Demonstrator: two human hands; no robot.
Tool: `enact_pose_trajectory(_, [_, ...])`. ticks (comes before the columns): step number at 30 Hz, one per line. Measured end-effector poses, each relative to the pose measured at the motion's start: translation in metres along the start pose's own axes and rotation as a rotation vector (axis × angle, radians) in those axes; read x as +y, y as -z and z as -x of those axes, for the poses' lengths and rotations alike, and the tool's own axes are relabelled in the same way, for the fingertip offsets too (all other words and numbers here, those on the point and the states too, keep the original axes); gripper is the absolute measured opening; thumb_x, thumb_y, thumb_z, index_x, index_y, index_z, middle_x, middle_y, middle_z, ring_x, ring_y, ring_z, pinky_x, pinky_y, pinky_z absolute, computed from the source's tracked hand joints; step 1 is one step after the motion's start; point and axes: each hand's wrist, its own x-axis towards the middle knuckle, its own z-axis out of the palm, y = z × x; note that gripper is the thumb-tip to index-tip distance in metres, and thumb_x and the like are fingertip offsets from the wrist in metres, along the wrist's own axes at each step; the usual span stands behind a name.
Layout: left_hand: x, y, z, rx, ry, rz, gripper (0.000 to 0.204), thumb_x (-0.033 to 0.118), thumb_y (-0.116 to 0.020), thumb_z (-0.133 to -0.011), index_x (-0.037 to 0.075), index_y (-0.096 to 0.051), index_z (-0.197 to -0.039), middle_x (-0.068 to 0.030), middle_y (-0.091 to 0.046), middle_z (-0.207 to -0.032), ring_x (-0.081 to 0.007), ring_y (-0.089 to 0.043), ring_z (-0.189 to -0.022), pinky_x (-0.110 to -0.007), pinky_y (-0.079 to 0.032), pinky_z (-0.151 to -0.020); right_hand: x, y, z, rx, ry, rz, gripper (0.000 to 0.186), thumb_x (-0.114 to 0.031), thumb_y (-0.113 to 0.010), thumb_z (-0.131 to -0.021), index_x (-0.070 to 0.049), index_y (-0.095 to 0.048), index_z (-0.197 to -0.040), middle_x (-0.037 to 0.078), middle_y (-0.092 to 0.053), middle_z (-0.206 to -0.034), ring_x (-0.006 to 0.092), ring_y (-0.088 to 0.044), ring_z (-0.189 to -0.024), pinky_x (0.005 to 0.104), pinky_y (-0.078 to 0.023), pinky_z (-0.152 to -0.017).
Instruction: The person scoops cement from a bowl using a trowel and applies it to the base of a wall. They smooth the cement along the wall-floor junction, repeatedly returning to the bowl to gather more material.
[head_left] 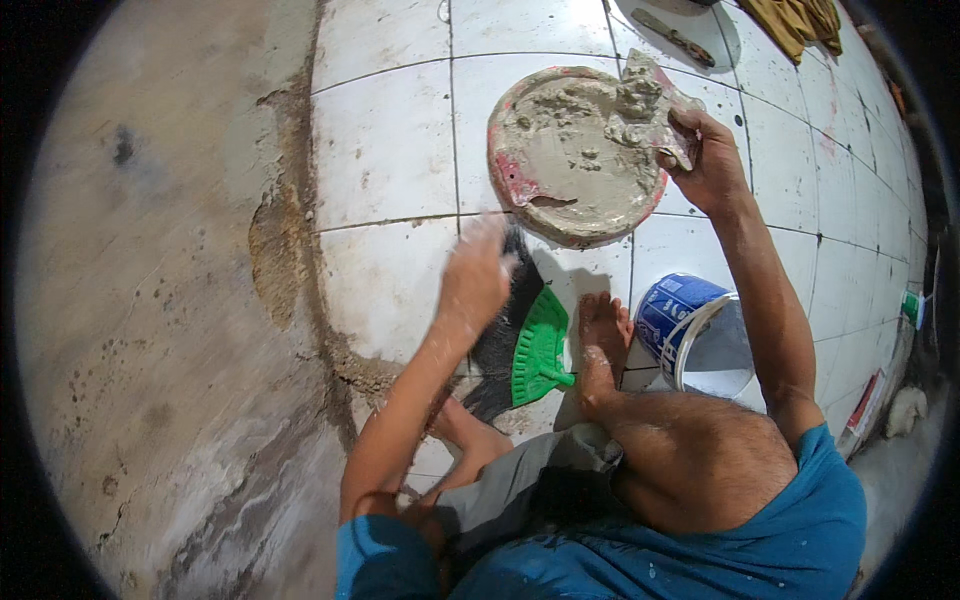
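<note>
My right hand (708,160) grips a flat, reddish, irregular plastic piece (672,100) smeared with wet grey cement paste. It is held over the right rim of a round shallow pan (507,180), whose reddish edge shows through the paste. Grey cement paste (575,145) covers most of the pan. My left hand (475,272) hangs near the pan's lower left, blurred by motion, so its fingers are unclear. Just beside and partly behind it lies a broom head with a green plastic cap (541,350) and black bristles (500,335).
A blue and white bucket (685,310) lies tipped to the right of my foot (603,335). On the white tiles (385,150) farther back are a putty knife (672,38) and a brown cloth (795,22). Rough bare concrete (170,300) borders the tiles on the left.
</note>
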Motion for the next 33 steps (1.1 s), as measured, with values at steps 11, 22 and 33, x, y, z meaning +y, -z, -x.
enact_pose_trajectory(11, [-0.029, 0.091, 0.137, -0.663, 0.070, -0.295, 0.044, 0.020, -0.064, -0.097, 0.007, -0.058, -0.139, -0.0156, -0.060, -0.141, -0.0331, -0.055, -0.133, -0.053, -0.036, -0.117, -0.006, -0.037, 0.001, -0.061, -0.066, 0.034, 0.027, -0.027, -0.062, -0.099, -0.011, -0.064, -0.120, -0.002, -0.069, -0.110, 0.0116, -0.065, -0.094, 0.0261, -0.049, -0.064])
enact_pose_trajectory(22, [-0.028, 0.155, 0.279, 0.083, 0.761, 0.095, 0.033, 0.013, -0.070, -0.092, 0.004, -0.070, -0.124, -0.0196, -0.073, -0.117, -0.0417, -0.068, -0.108, -0.045, -0.054, -0.094, 0.021, -0.198, -0.044, -0.535, -0.087, 0.205, 0.044, -0.015, -0.057, -0.100, 0.008, -0.047, -0.136, 0.018, -0.062, -0.122, 0.0236, -0.067, -0.106, 0.0421, -0.062, -0.092])
enact_pose_trajectory(33, [-0.041, 0.071, 0.279, 0.404, 0.955, 0.463, 0.032, 0.008, -0.068, -0.091, 0.001, -0.072, -0.122, -0.0194, -0.076, -0.110, -0.0325, -0.075, -0.102, -0.041, -0.057, -0.088, 0.214, -0.360, -0.149, -0.551, 0.232, 0.186, 0.024, -0.009, -0.059, -0.099, 0.001, -0.067, -0.119, 0.003, -0.066, -0.093, 0.0097, -0.061, -0.079, 0.0263, -0.052, -0.073])
